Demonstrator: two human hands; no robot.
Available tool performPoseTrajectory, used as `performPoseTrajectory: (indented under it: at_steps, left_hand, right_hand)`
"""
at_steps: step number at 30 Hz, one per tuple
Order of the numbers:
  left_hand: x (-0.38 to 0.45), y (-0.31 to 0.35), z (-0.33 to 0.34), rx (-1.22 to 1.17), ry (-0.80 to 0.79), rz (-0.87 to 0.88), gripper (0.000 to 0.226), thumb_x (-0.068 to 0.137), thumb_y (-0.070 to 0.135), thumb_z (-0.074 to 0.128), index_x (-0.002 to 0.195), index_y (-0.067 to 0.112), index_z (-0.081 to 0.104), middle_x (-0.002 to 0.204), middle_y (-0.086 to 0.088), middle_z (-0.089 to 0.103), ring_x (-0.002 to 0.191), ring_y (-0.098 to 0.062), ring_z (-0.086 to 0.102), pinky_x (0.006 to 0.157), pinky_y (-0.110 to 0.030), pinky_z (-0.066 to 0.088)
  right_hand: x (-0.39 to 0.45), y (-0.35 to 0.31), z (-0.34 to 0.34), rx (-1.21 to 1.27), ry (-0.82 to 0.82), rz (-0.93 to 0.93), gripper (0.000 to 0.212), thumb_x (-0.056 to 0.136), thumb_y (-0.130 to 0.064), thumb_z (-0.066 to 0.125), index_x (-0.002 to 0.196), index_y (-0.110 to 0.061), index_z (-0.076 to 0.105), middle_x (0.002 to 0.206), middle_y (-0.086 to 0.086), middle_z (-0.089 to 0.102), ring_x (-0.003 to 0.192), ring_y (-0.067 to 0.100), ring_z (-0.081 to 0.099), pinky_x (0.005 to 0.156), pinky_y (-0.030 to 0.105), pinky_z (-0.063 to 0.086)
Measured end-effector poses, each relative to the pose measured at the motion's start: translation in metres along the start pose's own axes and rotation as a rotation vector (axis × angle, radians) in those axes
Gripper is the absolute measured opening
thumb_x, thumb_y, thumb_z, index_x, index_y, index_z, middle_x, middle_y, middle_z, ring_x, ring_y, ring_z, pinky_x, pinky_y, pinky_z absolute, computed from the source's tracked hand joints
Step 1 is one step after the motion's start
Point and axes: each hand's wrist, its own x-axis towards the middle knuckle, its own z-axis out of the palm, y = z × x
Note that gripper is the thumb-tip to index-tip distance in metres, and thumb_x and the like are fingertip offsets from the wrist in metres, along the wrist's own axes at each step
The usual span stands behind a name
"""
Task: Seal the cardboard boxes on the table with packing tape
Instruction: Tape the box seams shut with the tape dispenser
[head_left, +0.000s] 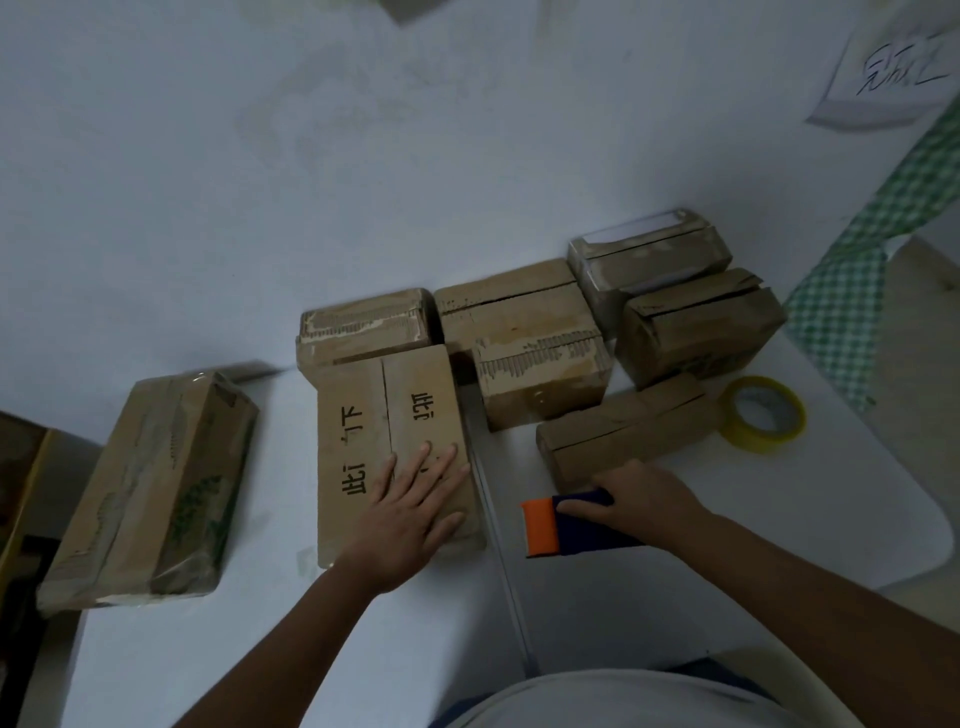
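Where boxes (540, 343) crowd, tape roll (763, 414) beyond.

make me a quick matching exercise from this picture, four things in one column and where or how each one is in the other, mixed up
Things:
1. left hand
2. right hand
3. yellow tape roll
4. plastic-wrapped box

Places or states:
A. lies flat on the table at the right, past the small boxes
B. grips the orange and blue tape dispenser
C. sits apart at the left edge of the table
D. rests flat, fingers spread, on the box with black printed characters

Pairs: 1-D, 2-B, 3-A, 4-C
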Motion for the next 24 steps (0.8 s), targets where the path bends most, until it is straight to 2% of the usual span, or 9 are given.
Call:
performPoseTrajectory:
  at_steps: [2, 4, 6, 8, 13, 16, 18, 24]
  left_hand:
    - [0.003, 0.002, -0.004, 0.018, 0.038, 0.005, 0.058, 0.104, 0.054, 0.015, 0.156, 0.03, 0.017, 0.164, 0.005, 0.012, 0.153, -0.023, 0.005, 0.12, -0.048, 0.004]
    - [0.011, 0.007, -0.01, -0.002, 0.092, 0.055, 0.054, 0.104, 0.049, 0.025, 0.151, 0.024, 0.036, 0.162, 0.002, 0.024, 0.152, -0.023, 0.013, 0.12, -0.047, 0.008]
    - [0.019, 0.013, -0.01, -0.139, 0.095, 0.108, 0.046, 0.104, 0.047, 0.031, 0.138, 0.024, 0.054, 0.158, 0.003, 0.032, 0.151, -0.017, 0.014, 0.122, -0.047, 0.012]
    - [0.021, 0.019, -0.005, -0.311, 0.079, 0.083, 0.039, 0.102, 0.046, 0.036, 0.125, 0.028, 0.062, 0.155, 0.006, 0.039, 0.15, -0.012, 0.014, 0.122, -0.047, 0.015]
    - [0.02, 0.022, 0.006, -0.37, 0.15, 0.028, 0.036, 0.099, 0.049, 0.037, 0.116, 0.034, 0.066, 0.148, 0.012, 0.047, 0.149, -0.008, 0.017, 0.121, -0.045, 0.013]
    - [0.024, 0.025, 0.004, -0.349, 0.13, 0.01, 0.04, 0.098, 0.052, 0.034, 0.116, 0.035, 0.065, 0.148, 0.013, 0.046, 0.148, -0.007, 0.014, 0.121, -0.045, 0.011]
    - [0.025, 0.027, 0.002, -0.336, 0.103, 0.009, 0.043, 0.098, 0.054, 0.031, 0.117, 0.035, 0.065, 0.149, 0.013, 0.044, 0.148, -0.007, 0.013, 0.122, -0.043, 0.008]
    - [0.025, 0.028, 0.0, -0.326, 0.095, 0.021, 0.041, 0.099, 0.051, 0.034, 0.118, 0.032, 0.065, 0.15, 0.012, 0.044, 0.148, -0.008, 0.013, 0.122, -0.041, 0.006]
  right_hand:
    - [0.002, -0.004, -0.001, 0.01, -0.032, 0.019, 0.091, 0.058, -0.097, 0.013, 0.068, -0.019, 0.059, 0.059, -0.005, 0.053, 0.051, 0.008, 0.048, 0.049, 0.025, 0.036]
    - [0.005, -0.009, -0.006, 0.034, -0.069, 0.035, 0.089, 0.059, -0.096, 0.019, 0.067, -0.017, 0.059, 0.06, -0.003, 0.054, 0.052, 0.01, 0.048, 0.051, 0.027, 0.038]
    - [0.007, -0.01, -0.012, 0.023, -0.115, 0.019, 0.077, 0.065, -0.093, 0.028, 0.065, -0.02, 0.053, 0.061, -0.004, 0.053, 0.053, 0.009, 0.048, 0.051, 0.026, 0.037]
    - [0.007, -0.009, -0.016, -0.012, -0.153, 0.009, 0.065, 0.076, -0.085, 0.038, 0.069, -0.022, 0.053, 0.064, -0.004, 0.053, 0.056, 0.009, 0.05, 0.051, 0.025, 0.038]
    - [0.009, -0.013, -0.02, -0.099, -0.148, 0.075, 0.065, 0.077, -0.082, 0.043, 0.073, -0.018, 0.056, 0.067, -0.003, 0.054, 0.059, 0.011, 0.053, 0.055, 0.029, 0.045]
    - [0.012, -0.025, -0.012, -0.122, -0.14, 0.11, 0.064, 0.079, -0.081, 0.041, 0.064, -0.019, 0.048, 0.064, -0.002, 0.05, 0.056, 0.011, 0.047, 0.051, 0.027, 0.038]
    - [0.014, -0.03, -0.009, -0.098, -0.136, 0.136, 0.063, 0.081, -0.08, 0.041, 0.062, -0.02, 0.043, 0.063, -0.002, 0.047, 0.056, 0.012, 0.045, 0.053, 0.027, 0.037]
    - [0.015, -0.036, -0.009, -0.072, -0.122, 0.182, 0.062, 0.081, -0.079, 0.041, 0.062, -0.021, 0.039, 0.062, -0.002, 0.044, 0.055, 0.012, 0.041, 0.051, 0.028, 0.033]
